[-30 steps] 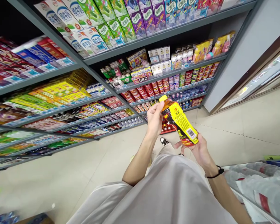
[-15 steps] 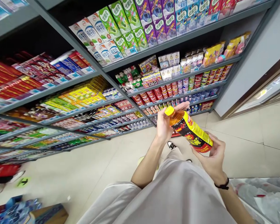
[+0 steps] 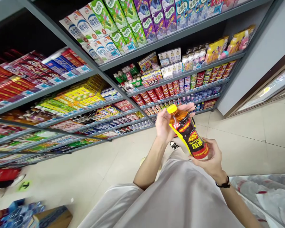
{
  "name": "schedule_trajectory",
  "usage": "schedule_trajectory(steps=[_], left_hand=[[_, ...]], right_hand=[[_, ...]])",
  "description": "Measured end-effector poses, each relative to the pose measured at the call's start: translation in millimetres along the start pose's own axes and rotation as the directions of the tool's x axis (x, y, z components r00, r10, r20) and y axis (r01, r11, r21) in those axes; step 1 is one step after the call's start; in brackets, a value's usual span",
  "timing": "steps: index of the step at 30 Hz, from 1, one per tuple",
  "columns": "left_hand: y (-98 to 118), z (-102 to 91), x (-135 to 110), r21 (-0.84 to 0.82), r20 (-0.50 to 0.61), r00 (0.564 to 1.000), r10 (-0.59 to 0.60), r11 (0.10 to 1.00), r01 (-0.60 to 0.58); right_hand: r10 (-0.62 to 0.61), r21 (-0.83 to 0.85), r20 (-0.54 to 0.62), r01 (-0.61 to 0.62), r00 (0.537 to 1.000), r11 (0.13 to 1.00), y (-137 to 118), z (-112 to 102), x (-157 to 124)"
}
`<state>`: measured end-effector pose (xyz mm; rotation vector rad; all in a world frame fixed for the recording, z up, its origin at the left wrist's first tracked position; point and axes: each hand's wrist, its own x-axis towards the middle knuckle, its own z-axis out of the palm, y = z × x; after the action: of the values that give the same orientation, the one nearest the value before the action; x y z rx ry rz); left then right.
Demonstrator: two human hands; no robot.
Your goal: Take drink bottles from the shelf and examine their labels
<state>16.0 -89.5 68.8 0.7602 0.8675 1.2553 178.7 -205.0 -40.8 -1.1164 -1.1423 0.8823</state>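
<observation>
I hold a drink bottle (image 3: pixel 188 134) with a yellow cap, orange liquid and a red, black and yellow label, tilted in front of my chest. My left hand (image 3: pixel 163 125) cups its neck and upper part from behind, fingers curled round it. My right hand (image 3: pixel 210 158) grips the bottle's base from below, thumb and fingers wrapped on it. A black band circles my right wrist. The label's front with its large lettering faces me.
Grey store shelving (image 3: pixel 123 60) packed with milk cartons, cans and small bottles runs along the left and ahead. Tiled floor (image 3: pixel 251 139) lies below. A cardboard box (image 3: pixel 53 217) sits at bottom left; plastic-wrapped goods (image 3: pixel 270 193) at bottom right; a glass door (image 3: pixel 273 85) at right.
The bottle has been turned in my hands from its barcode side to its front label, and it now stands more upright. The view shifted slightly along the shelves.
</observation>
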Motion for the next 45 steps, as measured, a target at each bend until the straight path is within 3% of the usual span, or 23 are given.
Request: schedule_trajectory(steps=[4, 9, 13, 16, 18, 20, 24, 27, 29, 32, 33, 35, 40, 43, 45], left_hand=[[-1, 0.7, -1, -0.066, 0.060, 0.998, -0.027, 0.997, 0.031], [-7, -2.6, 0, -0.179, 0.114, 0.991, 0.063, 0.983, -0.042], [-13, -11.3, 3, -0.177, 0.079, 0.994, 0.069, 0.983, -0.054], [-16, -15.7, 6, -0.264, 0.057, 0.996, 0.069, 0.963, -0.051], [-17, -16.4, 7, -0.336, 0.042, 0.997, 0.068, 0.941, -0.050], [-17, -16.3, 8, -0.378, 0.030, 0.997, 0.067, 0.925, -0.051], [-18, -16.2, 9, -0.399, 0.025, 0.998, 0.059, 0.916, -0.044], [-18, -17.5, 11, -0.383, 0.006, 0.998, 0.065, 0.922, -0.058], [-19, -18.9, 14, -0.370, -0.021, 0.996, 0.082, 0.925, -0.084], [-23, -21.5, 17, -0.337, -0.076, 0.993, 0.095, 0.934, -0.115], [-25, -22.5, 18, -0.317, -0.102, 0.990, 0.093, 0.941, -0.121], [-29, -24.3, 20, -0.279, -0.162, 0.983, 0.085, 0.952, -0.128], [-32, -29.2, 21, -0.276, -0.152, 0.987, 0.042, 0.958, -0.084], [-30, -32.1, 18, -0.282, -0.087, 0.995, 0.038, 0.957, -0.061], [-29, -32.2, 16, -0.301, -0.033, 0.998, 0.056, 0.952, -0.063]], right_hand=[[0.218, 0.279, 0.192, -0.266, 0.957, 0.923, -13, 8, 1], [0.410, 0.491, 0.463, -0.612, 0.786, 0.620, -20, 17, 6], [0.418, 0.454, 0.660, -0.775, 0.624, 0.441, -21, 16, 9], [0.370, 0.379, 0.785, -0.857, 0.497, 0.348, -19, 14, 8], [0.335, 0.338, 0.837, -0.890, 0.433, 0.307, -16, 15, 5], [0.308, 0.324, 0.862, -0.905, 0.403, 0.276, -14, 16, 3], [0.304, 0.338, 0.861, -0.905, 0.409, 0.259, -15, 18, 4], [0.331, 0.334, 0.838, -0.888, 0.434, 0.317, -17, 18, 9], [0.404, 0.384, 0.736, -0.827, 0.543, 0.411, -17, 18, 11], [0.435, 0.412, 0.405, -0.585, 0.804, 0.698, -12, 15, 12], [0.393, 0.362, 0.309, -0.489, 0.866, 0.794, -10, 14, 11], [0.299, 0.230, 0.209, -0.343, 0.931, 0.911, -6, 12, 9], [0.283, 0.119, 0.171, -0.305, 0.944, 0.945, -1, 9, 7], [0.311, 0.224, 0.204, -0.354, 0.928, 0.908, -4, 10, 10], [0.337, 0.344, 0.282, -0.423, 0.898, 0.839, -8, 12, 12]])
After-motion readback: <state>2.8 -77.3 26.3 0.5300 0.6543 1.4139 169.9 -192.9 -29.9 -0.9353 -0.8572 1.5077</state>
